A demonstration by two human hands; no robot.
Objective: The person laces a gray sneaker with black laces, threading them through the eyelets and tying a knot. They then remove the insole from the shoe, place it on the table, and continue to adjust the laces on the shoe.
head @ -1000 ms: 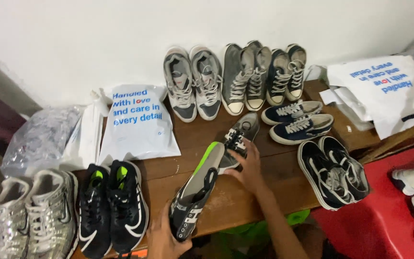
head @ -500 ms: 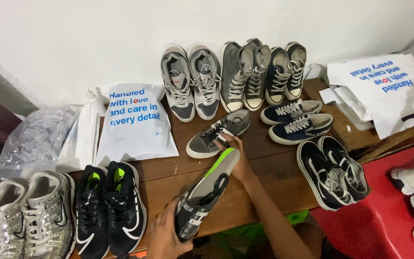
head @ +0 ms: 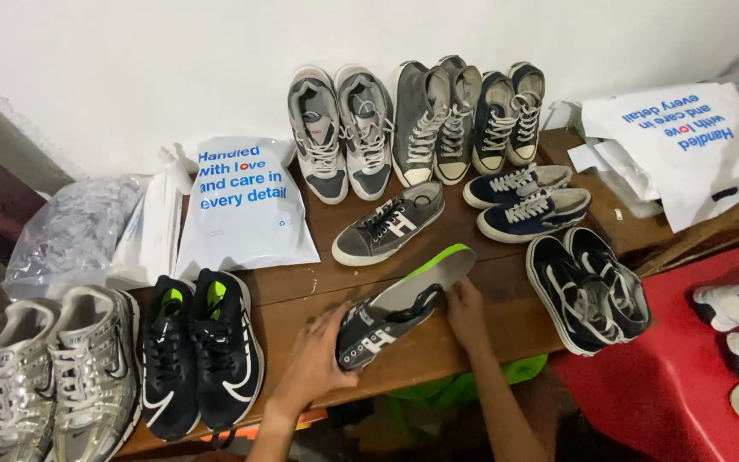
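A dark grey sneaker [head: 382,327] with white stripes lies on the brown wooden table [head: 301,299] near its front edge. My left hand [head: 314,359] grips its toe end. My right hand [head: 465,310] holds its heel end, fingers on a grey insole with a lime-green edge [head: 434,272] that sticks out of the shoe. Its matching sneaker [head: 389,222] stands alone just behind, upright on the table.
Pairs of shoes ring the table: black with lime insoles [head: 200,351], silver [head: 57,376], grey high-tops [head: 341,133], olive [head: 434,118], navy [head: 526,201], black low-tops [head: 590,287]. White printed bags [head: 244,205] [head: 686,141], a clear plastic bag [head: 70,235], a red surface [head: 686,376] at right.
My right hand set the second sneaker down upright on the table, then came back to the held shoe's heel. The held shoe dropped lower and flatter, insole still protruding.
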